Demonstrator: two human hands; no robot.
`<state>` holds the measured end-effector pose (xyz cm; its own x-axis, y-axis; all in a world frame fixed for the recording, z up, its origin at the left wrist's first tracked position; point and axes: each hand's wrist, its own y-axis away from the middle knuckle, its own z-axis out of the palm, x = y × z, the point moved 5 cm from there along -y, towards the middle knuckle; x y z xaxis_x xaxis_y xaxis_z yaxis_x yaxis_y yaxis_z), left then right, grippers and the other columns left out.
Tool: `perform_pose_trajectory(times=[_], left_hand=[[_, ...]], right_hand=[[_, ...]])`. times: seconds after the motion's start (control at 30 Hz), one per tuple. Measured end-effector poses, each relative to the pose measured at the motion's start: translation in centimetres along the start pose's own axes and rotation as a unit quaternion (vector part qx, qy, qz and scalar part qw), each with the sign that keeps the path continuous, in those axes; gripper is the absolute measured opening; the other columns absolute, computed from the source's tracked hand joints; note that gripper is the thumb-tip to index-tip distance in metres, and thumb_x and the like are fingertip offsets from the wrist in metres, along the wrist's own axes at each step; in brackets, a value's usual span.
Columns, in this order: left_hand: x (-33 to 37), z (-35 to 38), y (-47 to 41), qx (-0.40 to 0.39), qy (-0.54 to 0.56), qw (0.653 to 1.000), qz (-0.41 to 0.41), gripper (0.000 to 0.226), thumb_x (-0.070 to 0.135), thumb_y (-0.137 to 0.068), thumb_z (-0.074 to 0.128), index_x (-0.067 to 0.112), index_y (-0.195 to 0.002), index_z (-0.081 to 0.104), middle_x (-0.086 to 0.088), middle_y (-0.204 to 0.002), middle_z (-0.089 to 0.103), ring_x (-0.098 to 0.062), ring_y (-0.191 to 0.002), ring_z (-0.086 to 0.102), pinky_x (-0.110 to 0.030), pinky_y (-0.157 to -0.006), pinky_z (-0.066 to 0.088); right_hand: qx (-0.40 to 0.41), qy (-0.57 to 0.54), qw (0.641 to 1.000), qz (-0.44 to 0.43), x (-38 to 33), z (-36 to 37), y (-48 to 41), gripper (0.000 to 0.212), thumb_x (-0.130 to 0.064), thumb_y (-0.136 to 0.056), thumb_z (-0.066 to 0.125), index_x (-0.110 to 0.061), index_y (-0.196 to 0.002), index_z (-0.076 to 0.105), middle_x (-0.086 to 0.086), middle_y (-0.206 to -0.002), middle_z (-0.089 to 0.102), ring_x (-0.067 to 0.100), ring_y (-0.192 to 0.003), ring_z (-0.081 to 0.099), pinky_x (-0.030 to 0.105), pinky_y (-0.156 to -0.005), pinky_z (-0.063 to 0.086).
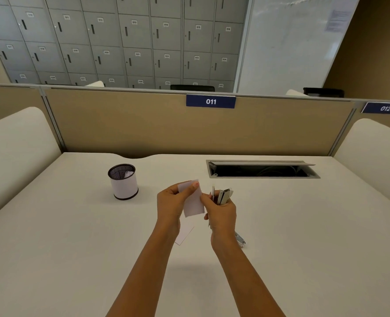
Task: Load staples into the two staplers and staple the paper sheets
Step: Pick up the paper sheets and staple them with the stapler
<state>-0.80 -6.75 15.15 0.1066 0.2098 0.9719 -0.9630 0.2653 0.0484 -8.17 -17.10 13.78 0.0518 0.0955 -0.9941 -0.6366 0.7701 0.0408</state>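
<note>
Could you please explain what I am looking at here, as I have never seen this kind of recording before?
There is no machine here. This is a single picture from a camera worn on a person's head, looking down at their own two bare hands over a desk. The left hand holds a small paper sheet. The right hand grips a stapler and also touches the sheet's edge. On the desk lie another sheet, a second stapler beside the right wrist, a mesh cup, and an open cable hatch.
</note>
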Motion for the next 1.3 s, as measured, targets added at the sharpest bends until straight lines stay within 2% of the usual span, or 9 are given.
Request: perform_pose_trajectory(times=[0.2, 0.33, 0.47, 0.6, 0.73, 0.9, 1.07, 1.2, 1.3], left_hand=[[0.7, -0.9, -0.2, 0.052, 0.052, 0.997, 0.004, 0.023, 0.026, -0.078, 0.07, 0.013, -0.096, 0.064, -0.005, -0.091, 0.063, -0.015, -0.076, 0.057, -0.019, -0.056, 0.052], [1.9, -1.6, -0.9, 0.062, 0.062, 0.996, 0.029, 0.01, 0.027, -0.077, 0.071, 0.022, -0.081, 0.064, 0.003, -0.08, 0.063, -0.011, -0.071, 0.056, -0.012, -0.046, 0.05], [1.0, -0.7, -0.5, 0.045, 0.055, 0.997, 0.015, 0.018, 0.03, -0.078, 0.068, 0.019, -0.091, 0.063, -0.002, -0.088, 0.062, -0.015, -0.076, 0.057, -0.019, -0.056, 0.053], [0.3, -0.1, 0.1, 0.027, 0.06, 0.997, 0.027, 0.016, 0.026, -0.081, 0.065, 0.017, -0.095, 0.064, -0.003, -0.09, 0.063, -0.016, -0.079, 0.058, -0.019, -0.059, 0.054], [0.7, -1.2, -0.2, 0.001, -0.055, 0.996, 0.073, 0.015, 0.025, -0.083, 0.065, 0.02, -0.097, 0.066, -0.001, -0.091, 0.067, -0.018, -0.089, 0.061, -0.019, -0.069, 0.051], [1.6, -1.4, -0.5, -0.028, -0.241, 0.96, 0.141, 0.023, 0.027, -0.082, 0.066, 0.013, -0.101, 0.068, -0.005, -0.092, 0.069, -0.017, -0.085, 0.062, -0.019, -0.072, 0.053], [2.1, -0.7, -0.1, -0.031, -0.25, 0.953, 0.169, 0.018, 0.021, -0.084, 0.064, 0.011, -0.097, 0.071, -0.009, -0.092, 0.071, -0.022, -0.086, 0.063, -0.028, -0.076, 0.055], [2.2, -0.7, -0.2, -0.044, -0.267, 0.947, 0.172, 0.015, 0.017, -0.084, 0.063, 0.012, -0.095, 0.073, -0.002, -0.086, 0.069, -0.017, -0.081, 0.061, -0.012, -0.065, 0.049], [2.2, -1.2, -0.3, -0.042, -0.266, 0.948, 0.168, 0.015, 0.015, -0.084, 0.062, 0.014, -0.093, 0.074, 0.0, -0.085, 0.07, -0.016, -0.081, 0.063, -0.012, -0.066, 0.051]], right_hand=[[0.008, 0.058, 0.997, 0.041, 2.7, -0.8, 0.6, 0.016, -0.013, -0.069, 0.067, -0.01, -0.063, 0.053, 0.005, -0.057, 0.049, 0.015, -0.051, 0.041, 0.01, -0.033, 0.034], [0.011, -0.002, 0.997, 0.079, 2.6, -1.2, 0.6, 0.018, -0.023, -0.074, 0.072, -0.019, -0.064, 0.058, -0.003, -0.064, 0.063, 0.007, -0.046, 0.046, 0.018, -0.04, 0.037], [-0.017, -0.052, 0.997, 0.061, 0.4, 0.1, 0.3, 0.021, -0.04, -0.073, 0.073, -0.024, -0.073, 0.061, -0.004, -0.062, 0.06, 0.004, -0.037, 0.049, 0.014, -0.036, 0.038], [-0.036, -0.026, 0.999, 0.032, -0.6, 0.6, 0.2, 0.014, -0.032, -0.074, 0.075, -0.025, -0.073, 0.062, 0.0, -0.069, 0.064, 0.006, -0.046, 0.049, 0.014, -0.04, 0.04], [-0.011, 0.041, 0.999, -0.017, -1.2, -0.6, -0.7, 0.023, -0.031, -0.076, 0.073, -0.015, -0.086, 0.062, 0.0, -0.072, 0.062, 0.009, -0.059, 0.054, 0.013, -0.047, 0.044], [-0.011, 0.168, 0.979, -0.118, -2.4, -1.0, -1.0, 0.023, -0.032, -0.076, 0.073, -0.022, -0.081, 0.053, -0.013, -0.064, 0.052, 0.009, -0.062, 0.053, 0.013, -0.057, 0.044], [-0.007, 0.194, 0.967, -0.164, -3.0, -0.9, -0.8, 0.023, -0.032, -0.076, 0.072, -0.023, -0.082, 0.052, -0.016, -0.064, 0.05, 0.001, -0.055, 0.049, 0.003, -0.044, 0.037], [-0.002, 0.192, 0.969, -0.155, -2.8, -1.3, -1.2, 0.024, -0.033, -0.075, 0.072, -0.022, -0.084, 0.052, -0.013, -0.065, 0.051, 0.005, -0.056, 0.05, 0.004, -0.053, 0.036], [0.003, 0.193, 0.968, -0.16, -2.9, -1.5, -1.2, 0.024, -0.033, -0.075, 0.073, -0.022, -0.083, 0.053, -0.013, -0.066, 0.052, 0.003, -0.056, 0.05, 0.004, -0.049, 0.036]])
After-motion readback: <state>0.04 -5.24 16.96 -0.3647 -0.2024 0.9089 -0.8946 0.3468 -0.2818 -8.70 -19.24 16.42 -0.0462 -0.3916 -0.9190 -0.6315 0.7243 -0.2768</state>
